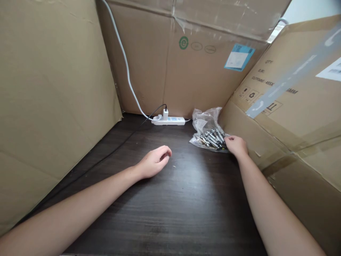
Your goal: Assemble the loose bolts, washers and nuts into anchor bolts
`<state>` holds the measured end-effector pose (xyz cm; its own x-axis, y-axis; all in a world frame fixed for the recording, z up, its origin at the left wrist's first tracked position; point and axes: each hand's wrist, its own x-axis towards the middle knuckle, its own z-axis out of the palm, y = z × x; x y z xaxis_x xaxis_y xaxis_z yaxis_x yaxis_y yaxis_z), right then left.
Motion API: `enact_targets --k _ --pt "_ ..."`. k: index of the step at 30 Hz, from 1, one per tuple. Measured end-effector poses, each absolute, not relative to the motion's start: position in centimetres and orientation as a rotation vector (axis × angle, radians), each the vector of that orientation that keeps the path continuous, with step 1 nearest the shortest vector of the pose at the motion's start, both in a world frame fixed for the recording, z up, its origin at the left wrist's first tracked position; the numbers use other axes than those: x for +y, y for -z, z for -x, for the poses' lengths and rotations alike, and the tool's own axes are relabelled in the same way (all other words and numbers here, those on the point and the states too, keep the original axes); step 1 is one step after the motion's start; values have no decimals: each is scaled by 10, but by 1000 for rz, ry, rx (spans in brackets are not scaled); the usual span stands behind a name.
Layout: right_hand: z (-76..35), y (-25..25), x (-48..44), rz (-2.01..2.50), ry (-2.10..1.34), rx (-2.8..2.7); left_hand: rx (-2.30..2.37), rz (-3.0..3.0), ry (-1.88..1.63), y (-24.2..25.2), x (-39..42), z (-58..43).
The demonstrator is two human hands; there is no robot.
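Note:
A clear plastic bag [206,122] lies at the back right of the dark wooden table [183,206], with several metal bolts [213,138] in it. My right hand [236,145] is at the bag's right edge, its thumb and fingers pinched together on the plastic. Left of the bag and nearer to me, my left hand [155,160] rests on its side on the table. Its fingers are curled, with a gap between fingertips and thumb, and nothing shows in it.
Behind my left hand lies a white power strip [173,121] with a charger [165,113] plugged in. A black cable [106,156] runs to the lower left, a white cord [124,57] upward. Cardboard boxes stand left [53,89], behind [144,53] and right [301,117].

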<state>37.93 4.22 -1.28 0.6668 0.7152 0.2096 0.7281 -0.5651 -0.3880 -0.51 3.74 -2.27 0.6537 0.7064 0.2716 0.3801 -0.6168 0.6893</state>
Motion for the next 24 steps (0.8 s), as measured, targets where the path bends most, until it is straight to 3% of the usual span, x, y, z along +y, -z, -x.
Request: enact_targets --k 24 --pt "-358 10 30 2308 223 -1411 821 -2287 -697 23 35 6"
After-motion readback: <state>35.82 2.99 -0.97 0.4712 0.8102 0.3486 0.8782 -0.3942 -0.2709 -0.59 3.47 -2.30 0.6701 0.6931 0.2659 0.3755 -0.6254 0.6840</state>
